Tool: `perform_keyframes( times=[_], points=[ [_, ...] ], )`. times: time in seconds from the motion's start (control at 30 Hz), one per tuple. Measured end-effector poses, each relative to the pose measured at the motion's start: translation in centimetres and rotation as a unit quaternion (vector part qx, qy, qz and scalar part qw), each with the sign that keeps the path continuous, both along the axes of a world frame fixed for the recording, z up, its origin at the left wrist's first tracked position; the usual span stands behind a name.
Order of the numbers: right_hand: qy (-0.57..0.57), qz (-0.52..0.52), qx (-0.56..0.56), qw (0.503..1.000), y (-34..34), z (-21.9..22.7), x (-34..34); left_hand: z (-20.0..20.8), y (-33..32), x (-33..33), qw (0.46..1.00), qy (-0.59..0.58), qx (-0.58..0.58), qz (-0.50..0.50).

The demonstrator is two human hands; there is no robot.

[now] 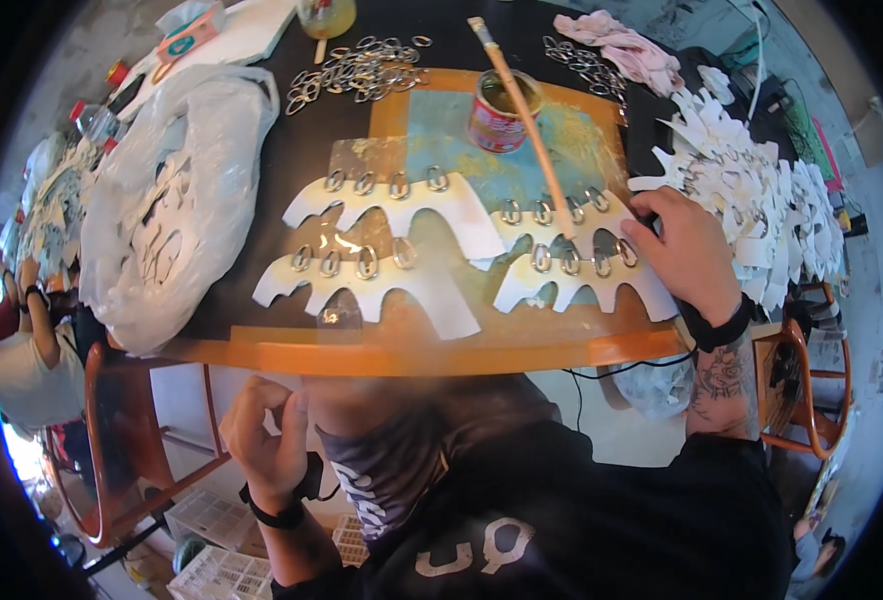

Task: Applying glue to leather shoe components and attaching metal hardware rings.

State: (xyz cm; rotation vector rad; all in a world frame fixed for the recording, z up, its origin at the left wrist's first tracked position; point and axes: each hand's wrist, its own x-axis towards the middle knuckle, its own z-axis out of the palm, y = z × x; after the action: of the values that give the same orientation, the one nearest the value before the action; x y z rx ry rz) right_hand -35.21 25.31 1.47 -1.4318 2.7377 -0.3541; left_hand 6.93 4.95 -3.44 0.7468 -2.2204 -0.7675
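Four white cutout pieces with scalloped lower edges lie on the table, in two rows: an upper left piece (401,210), a lower left piece (411,290), an upper right piece (583,235) and a lower right piece (561,288). Oval metal rings (366,262) sit along their yellowish upper edges. My right hand (689,250) has thumb and fingers closed at the right end of the upper right piece. Below the table's front edge, my left hand (266,435) is raised with curled fingers, apart from the pieces. A long wooden-handled brush (531,125) slants across a red can (499,115).
Loose metal rings (356,72) are heaped at the back. A white plastic bag (176,200) of cutouts stands left; white cutouts (726,180) pile up right. A pink cloth (621,50) and a jar of yellowish liquid (326,18) lie farther back. Chairs (811,385) flank the table.
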Motion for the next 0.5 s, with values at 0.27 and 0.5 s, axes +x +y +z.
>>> perform_keyframes(
  times=[0.27, 0.5],
  points=[
    [-0.112, 0.002, -0.108, 0.988, 2.6, -1.8, -3.8, 0.3, -0.2, -0.4, 0.814, 0.397, 0.423, -0.034],
    [-0.087, -0.040, -0.232, 0.968, 3.5, -0.1, -6.8, 0.4, -0.2, 1.3, 0.775, 0.440, 0.452, -0.042]
  ],
)
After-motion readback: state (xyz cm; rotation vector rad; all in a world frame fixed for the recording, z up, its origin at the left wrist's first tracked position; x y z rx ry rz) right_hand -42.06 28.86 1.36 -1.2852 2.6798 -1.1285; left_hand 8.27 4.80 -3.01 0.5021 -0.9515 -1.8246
